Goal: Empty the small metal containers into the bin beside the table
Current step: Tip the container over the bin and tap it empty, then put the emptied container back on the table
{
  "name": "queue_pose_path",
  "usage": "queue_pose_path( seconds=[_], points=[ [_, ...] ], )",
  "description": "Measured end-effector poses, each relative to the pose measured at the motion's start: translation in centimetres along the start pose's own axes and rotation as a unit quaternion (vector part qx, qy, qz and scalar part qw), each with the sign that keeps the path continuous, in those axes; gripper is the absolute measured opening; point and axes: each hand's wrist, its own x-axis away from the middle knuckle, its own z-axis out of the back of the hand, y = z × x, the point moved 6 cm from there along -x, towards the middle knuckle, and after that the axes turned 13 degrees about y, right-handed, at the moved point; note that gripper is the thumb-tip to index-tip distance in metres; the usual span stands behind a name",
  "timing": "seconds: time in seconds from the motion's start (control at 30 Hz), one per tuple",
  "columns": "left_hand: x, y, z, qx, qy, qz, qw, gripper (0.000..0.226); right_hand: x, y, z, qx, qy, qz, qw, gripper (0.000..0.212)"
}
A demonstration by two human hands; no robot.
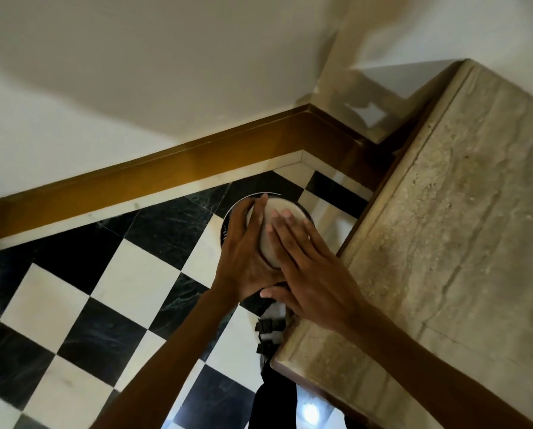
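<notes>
Metal container (279,230), pale underside up, sits clasped in the left hand (246,258), fingers curled round its rim; the right hand (310,274) lies flat on it, fingers pressed together. Both hover over the dark round bin (228,226) on checkered floor tiles (110,274), beside the stone table (460,243) and wooden skirting (166,171).

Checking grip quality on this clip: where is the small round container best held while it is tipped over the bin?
By its curved side wall, from the left, as the left hand does: the container is round and shallow and is turned base up over the bin. The right hand lies flat on that base.
</notes>
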Motion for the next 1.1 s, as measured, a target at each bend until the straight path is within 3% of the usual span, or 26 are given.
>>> queue_pose_path(
  seconds=[0.17, 0.27, 0.33, 0.37, 0.43, 0.47, 0.5, 0.57, 0.6, 0.63, 0.67, 0.7, 0.77, 0.93, 1.1],
  points=[
    [0.2, 0.2, 0.2, -0.008, -0.013, 0.000, 1.000, 0.123, 0.6, 0.0, 0.5, -0.020, -0.011, -0.031, 0.999, 0.097],
    [0.8, 0.5, -0.1, -0.029, -0.057, 0.020, 0.998, 0.128, 1.1, -0.3, 0.6, -0.038, -0.042, -0.023, 0.998, 0.093],
    [1.0, 0.9, 0.6, -0.005, -0.050, 0.062, 0.997, 0.126, 1.2, 0.4, 2.2, -0.116, 0.025, -0.096, 0.988, 0.082],
    [1.0, 1.0, 0.9, 0.020, -0.044, 0.096, 0.994, 0.121, 1.5, 1.2, 3.2, -0.177, 0.079, -0.164, 0.967, 0.075],
    [1.2, 1.3, 1.3, 0.115, -0.040, 0.220, 0.968, 0.102, 3.2, 3.3, 4.4, -0.311, 0.141, -0.310, 0.887, 0.063],
    [1.6, 2.0, 1.3, 0.192, -0.047, 0.309, 0.930, 0.090, 4.0, 4.2, 4.9, -0.372, 0.147, -0.363, 0.842, 0.059],
    [1.9, 3.1, 1.0, 0.293, -0.061, 0.396, 0.868, 0.082, 4.6, 4.9, 5.3, -0.414, 0.146, -0.394, 0.807, 0.058],
    [2.5, 5.6, 0.3, 0.482, -0.088, 0.513, 0.705, 0.081, 5.5, 6.2, 6.5, -0.462, 0.135, -0.422, 0.768, 0.058],
    [2.6, 7.1, -0.1, 0.548, -0.108, 0.538, 0.631, 0.087, 5.9, 6.6, 7.2, -0.476, 0.126, -0.427, 0.758, 0.056],
    [2.5, 8.7, -0.3, 0.587, -0.125, 0.547, 0.584, 0.092, 6.5, 6.9, 8.1, -0.490, 0.119, -0.429, 0.749, 0.052],
    [2.5, 9.9, -0.4, 0.608, -0.143, 0.547, 0.557, 0.092, 6.8, 7.0, 8.6, -0.501, 0.113, -0.430, 0.742, 0.046],
    [2.3, 11.2, -0.6, 0.612, -0.159, 0.542, 0.554, 0.089, 7.6, 7.4, 9.6, -0.507, 0.117, -0.435, 0.734, 0.041],
    [2.4, 13.1, -1.7, 0.583, -0.169, 0.542, 0.581, 0.077, 9.7, 8.5, 11.4, -0.511, 0.143, -0.458, 0.713, 0.038],
    [2.2, 17.6, -5.6, 0.403, -0.168, 0.548, 0.714, 0.042, 17.1, 13.4, 13.0, -0.495, 0.198, -0.558, 0.636, 0.038],
    [0.8, 24.2, -10.1, 0.343, -0.177, 0.467, 0.796, 0.028, 23.1, 20.3, 13.4, -0.393, 0.217, -0.619, 0.645, 0.040]
  ],
)
